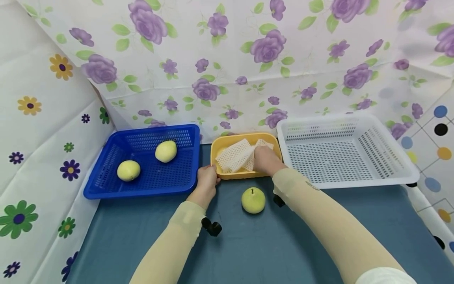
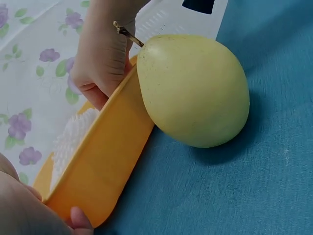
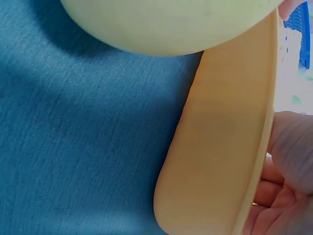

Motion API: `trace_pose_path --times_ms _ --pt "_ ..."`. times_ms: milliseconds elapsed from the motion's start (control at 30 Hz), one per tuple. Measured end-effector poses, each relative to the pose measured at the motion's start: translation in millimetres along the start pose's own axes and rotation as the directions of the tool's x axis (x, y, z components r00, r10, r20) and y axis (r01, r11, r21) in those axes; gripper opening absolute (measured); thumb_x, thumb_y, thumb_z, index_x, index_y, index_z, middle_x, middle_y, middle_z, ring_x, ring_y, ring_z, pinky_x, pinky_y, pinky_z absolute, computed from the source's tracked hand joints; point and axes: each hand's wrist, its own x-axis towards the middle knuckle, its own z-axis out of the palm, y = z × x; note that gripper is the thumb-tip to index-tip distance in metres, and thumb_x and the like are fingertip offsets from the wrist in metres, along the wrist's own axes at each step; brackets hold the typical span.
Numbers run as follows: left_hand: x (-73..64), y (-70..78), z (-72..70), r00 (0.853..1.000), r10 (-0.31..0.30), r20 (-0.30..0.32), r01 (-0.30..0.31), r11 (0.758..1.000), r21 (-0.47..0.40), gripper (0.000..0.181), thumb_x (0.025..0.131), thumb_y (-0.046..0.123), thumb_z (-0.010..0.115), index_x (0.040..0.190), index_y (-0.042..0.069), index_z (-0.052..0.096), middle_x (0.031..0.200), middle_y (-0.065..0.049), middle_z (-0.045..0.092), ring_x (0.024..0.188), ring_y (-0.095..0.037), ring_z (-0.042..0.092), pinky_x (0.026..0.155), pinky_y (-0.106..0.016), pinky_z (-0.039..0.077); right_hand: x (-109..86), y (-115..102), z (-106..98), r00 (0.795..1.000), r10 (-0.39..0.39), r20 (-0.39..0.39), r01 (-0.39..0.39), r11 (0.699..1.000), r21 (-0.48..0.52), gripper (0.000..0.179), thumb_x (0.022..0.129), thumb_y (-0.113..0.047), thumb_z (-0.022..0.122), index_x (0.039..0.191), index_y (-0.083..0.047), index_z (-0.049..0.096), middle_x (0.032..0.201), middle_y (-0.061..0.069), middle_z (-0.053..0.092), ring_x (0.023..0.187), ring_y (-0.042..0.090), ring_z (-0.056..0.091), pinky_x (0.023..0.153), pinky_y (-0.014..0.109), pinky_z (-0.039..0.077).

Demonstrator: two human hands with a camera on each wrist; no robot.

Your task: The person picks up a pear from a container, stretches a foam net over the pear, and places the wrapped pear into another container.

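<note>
small yellow tub [image 1: 244, 175] standing upright on the blue counter [image 1: 248, 252], left hand [image 1: 207, 181] gripping its near left corner, white foam nets [image 1: 232, 156] lying overlapped inside, right hand [image 1: 267, 159] gripping them, round yellow-green pear [image 1: 253, 200] resting just in front, stem pointing up

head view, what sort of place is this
Probably a makeshift indoor workspace: a floral sheet hangs behind a blue-green tabletop, where a blue basket, a yellow basket and a white basket stand in a row.
</note>
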Motion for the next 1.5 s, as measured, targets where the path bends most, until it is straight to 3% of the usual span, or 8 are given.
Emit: trace_pose_path --times_ms 233,467,633,767,900,1033,1300,1500 --pt "1.0 -4.4 -4.3 0.998 -0.026 0.056 0.031 0.996 -0.086 0.036 0.098 0.023 0.048 0.125 0.0 0.051 0.089 -0.008 0.052 0.067 -0.012 0.05 0.072 -0.026 0.051 1.3 0.3 -2.6 0.999 -0.002 0.038 0.003 1.0 -0.005 0.015 0.081 -0.016 0.065 0.069 -0.009 0.062 0.061 0.001 0.055 0.055 0.016 0.051 0.05 0.025 0.041" --pt "3.4 -8.8 -6.1 0.996 -0.022 0.087 0.032 0.992 -0.122 0.035 0.097 0.026 0.05 0.12 -0.001 0.053 0.086 -0.008 0.052 0.069 -0.013 0.055 0.073 -0.026 0.054 -3.1 -0.5 -7.7 0.999 0.004 0.043 -0.002 0.999 -0.041 0.009 0.086 -0.008 0.057 0.077 -0.009 0.06 0.07 0.005 0.061 0.061 0.018 0.055 0.053 0.025 0.044" --pt "3.1 -9.1 -5.2 0.996 -0.011 0.089 0.024 0.989 -0.144 0.037 0.097 0.026 0.05 0.122 0.0 0.053 0.09 -0.009 0.052 0.07 -0.013 0.054 0.073 -0.025 0.054 -8.4 -4.6 -18.1 0.999 -0.03 -0.02 0.029 0.997 -0.065 0.007 0.088 -0.01 0.057 0.081 -0.008 0.06 0.077 0.005 0.061 0.069 0.018 0.054 0.062 0.027 0.045" --pt "2.4 -8.6 -4.5 0.996 -0.011 0.086 0.024 0.988 -0.155 0.036 0.097 0.026 0.05 0.122 -0.001 0.053 0.09 -0.01 0.052 0.069 -0.013 0.053 0.071 -0.024 0.053 -13.0 -5.5 -29.4 0.993 -0.056 -0.108 0.053 0.998 -0.028 0.012 0.086 -0.007 0.057 0.075 -0.01 0.056 0.072 0.002 0.052 0.067 0.017 0.047 0.062 0.028 0.041" --pt "1.6 -8.2 -3.9 0.996 -0.019 0.085 0.033 0.986 -0.166 0.034 0.098 0.024 0.049 0.121 0.0 0.052 0.089 -0.009 0.051 0.069 -0.012 0.053 0.07 -0.024 0.053 -18.2 -1.4 -37.0 0.976 -0.073 -0.205 0.081 0.996 0.031 0.01 0.091 -0.009 0.055 0.083 -0.008 0.061 0.078 0.004 0.058 0.07 0.016 0.052 0.063 0.029 0.046" --pt "0.6 -7.9 -3.5 0.996 -0.029 0.082 0.043 0.984 -0.171 0.033 0.098 0.023 0.049 0.121 0.0 0.052 0.088 -0.008 0.051 0.069 -0.013 0.053 0.071 -0.024 0.053 -25.1 2.5 -43.0 0.951 -0.055 -0.304 0.089 0.991 0.099 0.015 0.095 -0.017 0.053 0.1 -0.008 0.064 0.095 0.006 0.066 0.079 0.018 0.061 0.067 0.03 0.052" --pt "0.3 -7.7 -2.9 0.997 -0.05 0.064 0.06 0.984 -0.167 0.033 0.097 0.025 0.051 0.12 0.002 0.055 0.091 -0.009 0.054 0.071 -0.013 0.054 0.072 -0.024 0.054 -39.1 5.8 -57.8 0.915 -0.022 -0.403 0.11 0.974 0.196 0.019 0.097 -0.024 0.05 0.101 -0.011 0.062 0.091 0.004 0.064 0.07 0.017 0.058 0.058 0.027 0.05" --pt "-6.7 -7.7 -4.2 0.991 -0.106 0.082 0.118 0.98 -0.16 0.031 0.095 0.027 0.054 0.115 0.004 0.054 0.086 -0.007 0.054 0.073 -0.014 0.056 0.078 -0.027 0.055 -47.6 7.4 -65.0 0.884 -0.027 -0.466 0.147 0.964 0.223 0.018 0.097 -0.028 0.051 0.099 -0.014 0.061 0.088 0.001 0.063 0.069 0.017 0.056 0.059 0.027 0.049"
